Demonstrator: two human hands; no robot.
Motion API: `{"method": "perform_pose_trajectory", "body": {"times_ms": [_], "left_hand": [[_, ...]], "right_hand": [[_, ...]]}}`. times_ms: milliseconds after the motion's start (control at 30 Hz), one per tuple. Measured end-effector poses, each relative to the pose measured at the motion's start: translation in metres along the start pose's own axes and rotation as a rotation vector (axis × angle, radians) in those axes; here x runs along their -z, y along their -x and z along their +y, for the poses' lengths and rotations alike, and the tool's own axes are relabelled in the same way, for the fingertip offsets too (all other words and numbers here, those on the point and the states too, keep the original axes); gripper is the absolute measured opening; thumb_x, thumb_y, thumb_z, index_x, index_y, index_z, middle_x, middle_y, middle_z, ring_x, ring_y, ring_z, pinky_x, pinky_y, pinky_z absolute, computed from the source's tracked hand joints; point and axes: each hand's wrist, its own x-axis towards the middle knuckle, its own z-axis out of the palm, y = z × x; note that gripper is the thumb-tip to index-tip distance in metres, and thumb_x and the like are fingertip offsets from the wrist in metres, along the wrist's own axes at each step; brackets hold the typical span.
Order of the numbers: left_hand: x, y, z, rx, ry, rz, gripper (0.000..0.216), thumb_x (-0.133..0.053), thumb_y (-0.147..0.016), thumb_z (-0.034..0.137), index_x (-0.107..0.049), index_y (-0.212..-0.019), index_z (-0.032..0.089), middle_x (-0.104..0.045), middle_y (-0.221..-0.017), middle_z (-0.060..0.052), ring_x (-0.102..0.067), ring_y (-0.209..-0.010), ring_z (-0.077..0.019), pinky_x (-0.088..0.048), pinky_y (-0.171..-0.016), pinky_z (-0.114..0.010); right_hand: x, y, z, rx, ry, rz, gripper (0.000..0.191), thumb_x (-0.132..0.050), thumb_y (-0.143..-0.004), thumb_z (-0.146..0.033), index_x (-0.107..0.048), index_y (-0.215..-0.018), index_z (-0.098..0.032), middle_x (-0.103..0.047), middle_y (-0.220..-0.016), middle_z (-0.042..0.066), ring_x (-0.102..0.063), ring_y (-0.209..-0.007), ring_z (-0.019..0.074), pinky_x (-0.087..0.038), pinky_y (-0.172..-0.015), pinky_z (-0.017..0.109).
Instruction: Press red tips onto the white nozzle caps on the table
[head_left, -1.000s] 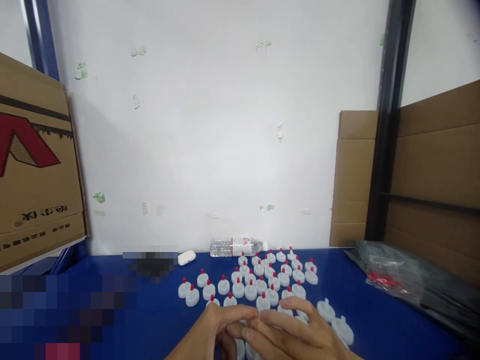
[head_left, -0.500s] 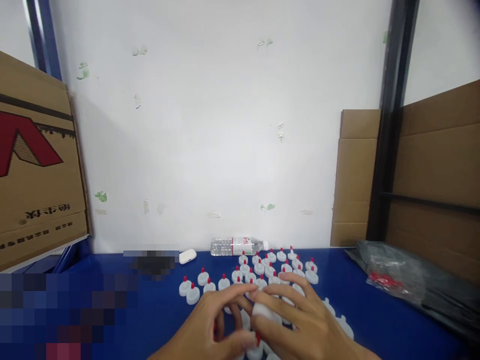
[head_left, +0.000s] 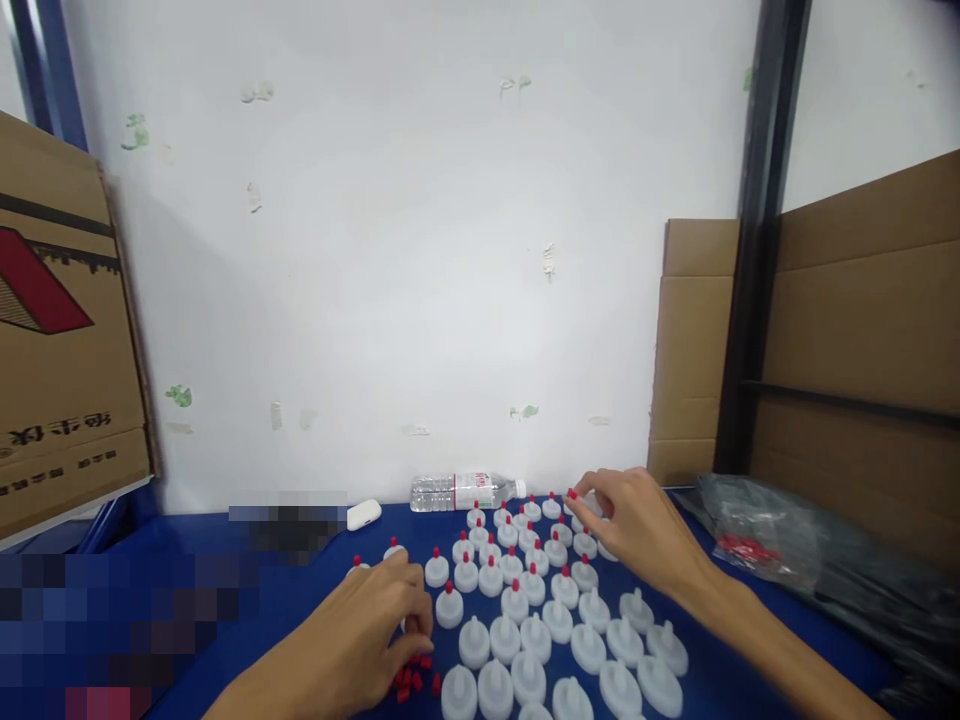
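Many white, round nozzle caps [head_left: 529, 678] stand upright on the blue table. The nearer ones have bare white spouts; those farther back carry small red tips [head_left: 449, 588]. At the back right of the group, my right hand [head_left: 626, 515] is closed, thumb and fingers pinching a white nozzle cap with a red tip [head_left: 573, 494]; its body is mostly hidden by the fingers. My left hand [head_left: 379, 625] curls downward over a small heap of loose red tips [head_left: 409, 680] left of the bare caps. What its fingertips grip is hidden.
A clear water bottle [head_left: 469, 491] lies against the white wall, with a small white case [head_left: 364, 515] to its left. Dark plastic bags and a clear bag [head_left: 765, 540] with red pieces lie at right. Cardboard [head_left: 694, 340] stands behind; a printed carton [head_left: 67, 330] is at left.
My hands were together over the middle of the caps and have parted. The right has gone to the back right, the left down to the loose red tips. The view has shifted slightly.
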Motion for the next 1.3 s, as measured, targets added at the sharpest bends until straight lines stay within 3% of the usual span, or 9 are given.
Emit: {"method": "perform_pose_trajectory", "body": {"times_ms": [133, 267, 400, 567, 767, 933, 1067, 1300], "left_hand": [[-0.001, 0.002, -0.002, 0.033, 0.026, -0.033, 0.006, -0.075, -0.09, 0.02, -0.074, -0.09, 0.025, -0.07, -0.097, 0.001, -0.062, -0.103, -0.0243, -0.041, -0.085, -0.034], [-0.005, 0.001, -0.004, 0.035, 0.037, -0.029, 0.008, -0.076, -0.088, 0.017, -0.074, -0.091, 0.024, -0.07, -0.097, 0.0, -0.063, -0.099, -0.0227, -0.041, -0.084, -0.033], [-0.008, -0.001, -0.004, 0.028, 0.06, -0.045, 0.008, -0.075, -0.087, 0.015, -0.073, -0.088, 0.023, -0.069, -0.096, 0.0, -0.063, -0.098, -0.0215, -0.041, -0.08, -0.03], [-0.01, -0.001, -0.001, 0.041, 0.049, -0.058, 0.01, -0.073, -0.086, 0.013, -0.073, -0.085, 0.023, -0.069, -0.098, -0.001, -0.064, -0.096, -0.0215, -0.04, -0.078, -0.03], [-0.009, 0.0, 0.005, -0.004, 0.004, -0.014, 0.011, -0.062, -0.091, 0.015, -0.069, -0.091, 0.023, -0.068, -0.099, -0.002, -0.064, -0.091, -0.0223, -0.04, -0.077, -0.032], [-0.006, -0.001, 0.01, -0.023, -0.069, 0.061, 0.013, -0.053, -0.092, 0.014, -0.062, -0.098, 0.023, -0.067, -0.103, -0.004, -0.063, -0.09, -0.0238, -0.039, -0.077, -0.034], [-0.006, -0.002, 0.012, -0.036, -0.098, 0.103, 0.014, -0.052, -0.093, 0.015, -0.061, -0.1, 0.023, -0.067, -0.104, -0.004, -0.063, -0.086, -0.0228, -0.038, -0.075, -0.033], [-0.009, -0.003, 0.013, -0.05, -0.128, 0.1, 0.012, -0.05, -0.095, 0.017, -0.06, -0.098, 0.023, -0.069, -0.099, -0.003, -0.062, -0.081, -0.0215, -0.038, -0.076, -0.034]], "right_hand": [[0.0, -0.001, 0.012, -0.124, 0.055, -0.164, 0.022, -0.06, -0.095, -0.034, -0.075, -0.085, -0.022, -0.07, -0.069, 0.003, -0.067, -0.067, 0.0229, -0.037, -0.062, 0.031], [-0.009, 0.005, 0.025, -0.165, 0.103, -0.338, 0.015, -0.067, -0.088, -0.032, -0.077, -0.084, -0.022, -0.075, -0.08, 0.008, -0.071, -0.075, 0.0274, -0.036, -0.061, 0.03], [-0.016, 0.012, 0.028, -0.161, 0.12, -0.453, 0.01, -0.069, -0.082, -0.019, -0.078, -0.084, -0.023, -0.076, -0.085, 0.008, -0.073, -0.081, 0.0279, -0.036, -0.063, 0.03], [-0.012, 0.011, 0.025, -0.172, 0.147, -0.479, 0.011, -0.067, -0.088, -0.025, -0.078, -0.09, -0.023, -0.077, -0.093, 0.009, -0.074, -0.088, 0.0294, -0.038, -0.067, 0.031], [0.003, 0.008, 0.016, -0.217, 0.247, -0.465, 0.034, -0.05, -0.102, -0.037, -0.075, -0.088, -0.019, -0.074, -0.086, 0.015, -0.074, -0.087, 0.0345, -0.04, -0.066, 0.035], [0.016, 0.017, 0.005, -0.22, 0.275, -0.593, 0.017, -0.064, -0.091, -0.028, -0.078, -0.087, -0.019, -0.078, -0.095, 0.018, -0.074, -0.093, 0.0388, -0.043, -0.069, 0.037], [0.02, 0.02, 0.0, -0.219, 0.256, -0.699, 0.008, -0.071, -0.081, -0.023, -0.078, -0.082, -0.021, -0.079, -0.093, 0.014, -0.076, -0.092, 0.0366, -0.042, -0.065, 0.035], [0.012, 0.02, -0.004, -0.217, 0.263, -0.69, 0.012, -0.075, -0.073, -0.017, -0.078, -0.084, -0.021, -0.079, -0.096, 0.014, -0.075, -0.095, 0.0376, -0.04, -0.066, 0.034]]}}
